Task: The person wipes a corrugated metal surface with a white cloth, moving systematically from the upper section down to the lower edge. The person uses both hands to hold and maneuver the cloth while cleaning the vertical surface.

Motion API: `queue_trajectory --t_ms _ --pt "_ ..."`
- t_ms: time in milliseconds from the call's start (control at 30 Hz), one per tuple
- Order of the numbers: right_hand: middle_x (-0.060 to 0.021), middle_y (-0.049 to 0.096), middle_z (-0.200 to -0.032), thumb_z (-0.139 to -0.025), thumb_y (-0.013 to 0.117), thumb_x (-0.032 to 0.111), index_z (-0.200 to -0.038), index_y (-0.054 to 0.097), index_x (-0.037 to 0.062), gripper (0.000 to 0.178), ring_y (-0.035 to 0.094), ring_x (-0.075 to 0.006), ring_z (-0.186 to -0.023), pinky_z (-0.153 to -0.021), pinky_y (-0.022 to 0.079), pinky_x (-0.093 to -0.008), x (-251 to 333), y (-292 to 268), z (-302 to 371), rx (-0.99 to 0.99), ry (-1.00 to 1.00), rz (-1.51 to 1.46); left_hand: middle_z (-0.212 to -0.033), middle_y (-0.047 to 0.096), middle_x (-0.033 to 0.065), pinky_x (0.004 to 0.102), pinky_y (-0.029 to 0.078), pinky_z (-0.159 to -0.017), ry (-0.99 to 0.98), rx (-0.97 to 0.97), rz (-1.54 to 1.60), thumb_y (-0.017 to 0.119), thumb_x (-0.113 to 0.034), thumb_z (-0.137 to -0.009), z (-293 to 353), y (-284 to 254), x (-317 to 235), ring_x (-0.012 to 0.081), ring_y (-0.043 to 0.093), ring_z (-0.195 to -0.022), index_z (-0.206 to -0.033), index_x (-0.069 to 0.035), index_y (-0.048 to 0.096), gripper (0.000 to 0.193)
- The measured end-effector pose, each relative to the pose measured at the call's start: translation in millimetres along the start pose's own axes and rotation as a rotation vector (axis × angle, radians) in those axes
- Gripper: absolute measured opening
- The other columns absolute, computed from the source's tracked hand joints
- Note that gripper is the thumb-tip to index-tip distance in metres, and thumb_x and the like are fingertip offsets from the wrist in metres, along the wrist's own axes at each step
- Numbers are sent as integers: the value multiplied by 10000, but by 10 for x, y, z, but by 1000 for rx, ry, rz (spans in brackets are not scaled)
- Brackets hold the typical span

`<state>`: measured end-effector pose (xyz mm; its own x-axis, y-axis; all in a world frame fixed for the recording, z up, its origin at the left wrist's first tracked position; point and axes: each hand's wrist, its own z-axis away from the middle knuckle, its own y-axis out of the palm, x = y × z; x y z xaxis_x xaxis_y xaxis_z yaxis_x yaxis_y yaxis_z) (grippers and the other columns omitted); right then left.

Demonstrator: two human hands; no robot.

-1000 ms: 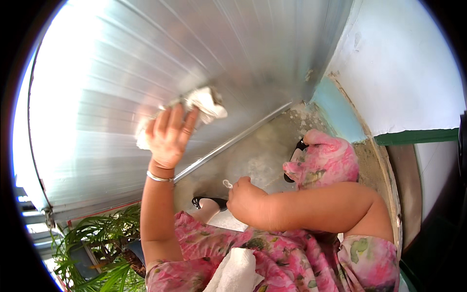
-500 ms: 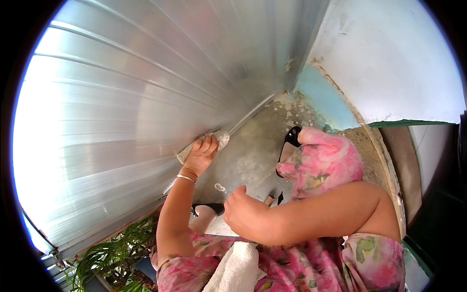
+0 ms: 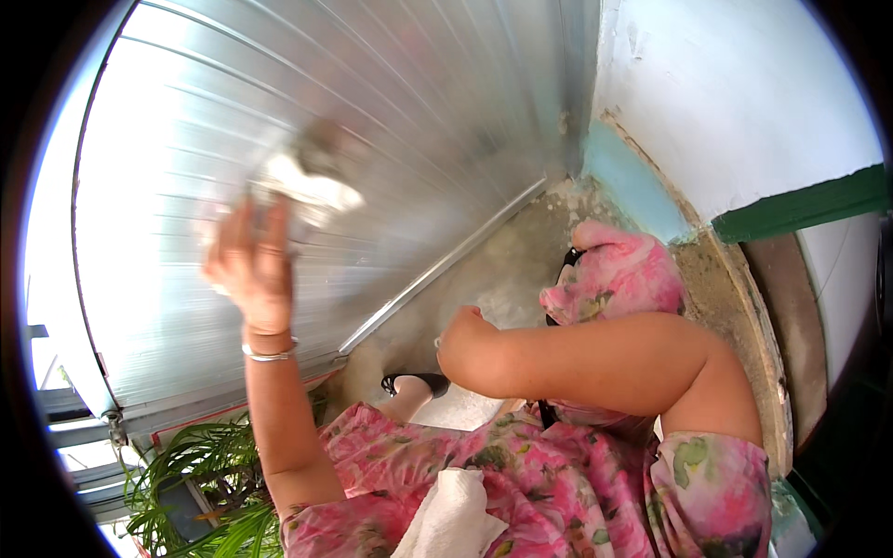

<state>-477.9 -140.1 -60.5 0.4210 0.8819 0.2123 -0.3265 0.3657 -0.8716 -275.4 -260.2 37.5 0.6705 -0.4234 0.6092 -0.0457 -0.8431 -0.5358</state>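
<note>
My left hand (image 3: 251,265), smeared by motion, is up against the ribbed silvery metal panel (image 3: 419,139). A white cloth (image 3: 312,186) shows at its fingertips, blurred, with the fingers pressing it to the panel. Above the cloth is a dim brownish patch that looks like a reflection. My right hand (image 3: 468,346) is curled closed in front of my lap, low over the floor. What its fingers hold, if anything, is hidden.
A white towel (image 3: 453,516) lies on my pink floral clothing. Green leafy plants (image 3: 209,474) stand at the lower left. To the right rises a white and pale blue wall (image 3: 633,181) with a green edge (image 3: 800,205). My black shoe (image 3: 417,383) rests on the concrete floor (image 3: 493,251).
My left hand has moved up and to the left across the panel with the cloth, away from its bottom edge. My right hand stays closed, nearly in the same place.
</note>
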Motion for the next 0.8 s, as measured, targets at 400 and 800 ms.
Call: queue_trajectory --t_ms 400,800 --pt "-87 669 -1059 -701 718 288 -1043 703 142 372 608 -287 -997 -820 460 -483 40 -108 79 51 -21 65 -1206 575 13 361 394 -911 -30 -11 0 751 -103 -666 -318 280 -444 207 527 -1104 -1205 -197 625 561" --pt "-140 626 -1066 -819 588 275 -1115 633 34 384 571 -313 -974 -863 422 -483 110 -148 334 -74 -26 46 -1157 570 40 366 379 -845 248 339 379 625 -179 -804 818 1329 -1690 199 499 -1067 -1031 -91 672 247"
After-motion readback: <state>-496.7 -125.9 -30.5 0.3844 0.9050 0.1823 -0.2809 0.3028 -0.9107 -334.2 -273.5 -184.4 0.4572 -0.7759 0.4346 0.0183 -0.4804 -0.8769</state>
